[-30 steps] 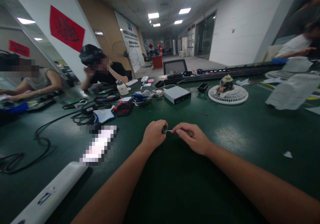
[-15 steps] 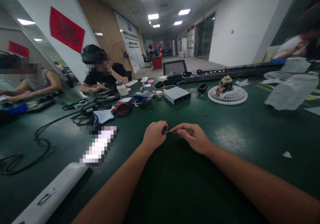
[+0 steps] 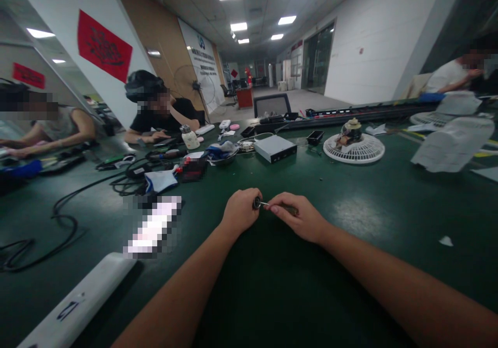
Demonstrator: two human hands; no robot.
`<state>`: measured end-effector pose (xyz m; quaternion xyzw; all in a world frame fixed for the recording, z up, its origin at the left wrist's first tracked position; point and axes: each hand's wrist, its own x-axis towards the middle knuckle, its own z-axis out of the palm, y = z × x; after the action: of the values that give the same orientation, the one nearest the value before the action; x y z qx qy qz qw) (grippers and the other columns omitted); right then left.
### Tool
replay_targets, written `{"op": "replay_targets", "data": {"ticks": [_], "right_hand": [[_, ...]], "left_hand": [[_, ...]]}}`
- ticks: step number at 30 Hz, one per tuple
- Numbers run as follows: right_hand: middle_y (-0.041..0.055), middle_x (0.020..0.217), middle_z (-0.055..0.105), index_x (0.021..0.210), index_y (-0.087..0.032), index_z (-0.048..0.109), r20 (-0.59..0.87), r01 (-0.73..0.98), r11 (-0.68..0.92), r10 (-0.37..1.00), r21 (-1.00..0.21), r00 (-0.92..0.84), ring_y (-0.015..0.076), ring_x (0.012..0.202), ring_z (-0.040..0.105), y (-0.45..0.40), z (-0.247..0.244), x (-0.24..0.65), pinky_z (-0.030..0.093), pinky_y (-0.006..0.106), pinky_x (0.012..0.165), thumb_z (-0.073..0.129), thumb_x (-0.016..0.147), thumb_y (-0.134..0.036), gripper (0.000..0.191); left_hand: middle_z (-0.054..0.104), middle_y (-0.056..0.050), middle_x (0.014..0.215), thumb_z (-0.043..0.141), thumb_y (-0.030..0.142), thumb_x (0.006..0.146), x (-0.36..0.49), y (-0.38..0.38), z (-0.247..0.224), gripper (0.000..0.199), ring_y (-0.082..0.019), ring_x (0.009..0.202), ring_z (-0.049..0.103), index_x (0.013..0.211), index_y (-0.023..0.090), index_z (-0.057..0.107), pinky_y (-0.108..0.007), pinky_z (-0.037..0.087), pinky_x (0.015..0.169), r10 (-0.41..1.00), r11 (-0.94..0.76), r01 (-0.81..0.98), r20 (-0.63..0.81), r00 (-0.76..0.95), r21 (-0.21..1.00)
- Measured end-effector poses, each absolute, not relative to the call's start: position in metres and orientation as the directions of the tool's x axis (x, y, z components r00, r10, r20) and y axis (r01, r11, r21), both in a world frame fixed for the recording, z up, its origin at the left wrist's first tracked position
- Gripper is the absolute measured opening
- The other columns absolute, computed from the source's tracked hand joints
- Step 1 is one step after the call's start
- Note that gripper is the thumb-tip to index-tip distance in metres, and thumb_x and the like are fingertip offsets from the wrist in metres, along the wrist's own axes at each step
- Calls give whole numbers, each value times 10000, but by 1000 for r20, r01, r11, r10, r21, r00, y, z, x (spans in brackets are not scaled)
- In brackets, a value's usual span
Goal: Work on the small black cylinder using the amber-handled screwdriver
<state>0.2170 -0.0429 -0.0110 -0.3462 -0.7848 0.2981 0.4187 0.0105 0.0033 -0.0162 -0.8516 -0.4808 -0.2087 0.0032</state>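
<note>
Over the green table (image 3: 272, 296), my left hand (image 3: 240, 210) is closed around a small dark round part (image 3: 257, 203), whose ring-shaped open end faces to the right. Most of that part is hidden by the fingers. My right hand (image 3: 298, 214) grips what looks like a slim screwdriver (image 3: 265, 204) between thumb and fingers. Its thin metal shaft points left and reaches the rim of the round part; whether the tip is inside, I cannot tell. The palm covers most of the handle.
A grey disc drive (image 3: 275, 148) lies ahead, beside a white fan grille (image 3: 354, 148) carrying a motor. At left are a glowing pixelated phone (image 3: 155, 226), a white power bank-like bar (image 3: 78, 301) and black cables (image 3: 73, 223). A white plastic housing (image 3: 453, 143) stands right. Other people sit around.
My right hand has turned slightly, and the tool's shaft is now more tilted, with its left end higher. My left hand and the round part stay where they were.
</note>
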Motion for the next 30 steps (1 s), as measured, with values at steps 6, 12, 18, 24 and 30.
{"op": "replay_targets", "data": {"ticks": [6, 12, 18, 24, 30], "right_hand": [[56, 985, 712, 1058, -210, 714, 445, 369, 586, 800, -721, -402, 187, 873, 641, -39, -14, 214, 489, 310, 755, 555, 993, -264, 179], [67, 975, 710, 899, -186, 693, 451, 327, 618, 765, -715, -461, 192, 882, 652, -41, -8, 217, 497, 340, 812, 552, 990, -246, 178], [74, 1071, 709, 1009, -203, 701, 449, 209, 590, 761, -780, -469, 197, 962, 667, -42, -11, 217, 521, 348, 855, 562, 991, -259, 151], [69, 1093, 716, 1044, -215, 706, 472, 297, 594, 790, -747, -392, 205, 1025, 657, -40, -14, 213, 511, 366, 916, 566, 987, -256, 157], [63, 943, 740, 1038, -210, 739, 405, 409, 546, 830, -731, -385, 204, 839, 677, -41, -11, 216, 520, 345, 754, 549, 994, -313, 221]], "left_hand": [[715, -12, 859, 589, 96, 811, 9, 4, -17, 141, -204, 808, 644, 850, 223, 633, -324, 430, 751, 834, -512, 838, 343, 433, 189], [697, -10, 826, 608, 116, 789, 10, 3, -18, 120, -202, 813, 636, 820, 228, 635, -323, 405, 734, 813, -550, 824, 312, 491, 137], [691, -8, 834, 585, 94, 792, 7, 4, -18, 146, -192, 816, 631, 824, 229, 632, -318, 407, 732, 807, -552, 821, 342, 482, 146], [709, -14, 853, 581, 98, 809, 7, 3, -17, 159, -204, 830, 647, 864, 230, 652, -329, 417, 743, 815, -544, 822, 337, 472, 165], [716, -17, 860, 591, 80, 796, 8, 3, -16, 174, -201, 842, 651, 854, 227, 664, -331, 423, 759, 822, -538, 829, 313, 476, 152]]}}
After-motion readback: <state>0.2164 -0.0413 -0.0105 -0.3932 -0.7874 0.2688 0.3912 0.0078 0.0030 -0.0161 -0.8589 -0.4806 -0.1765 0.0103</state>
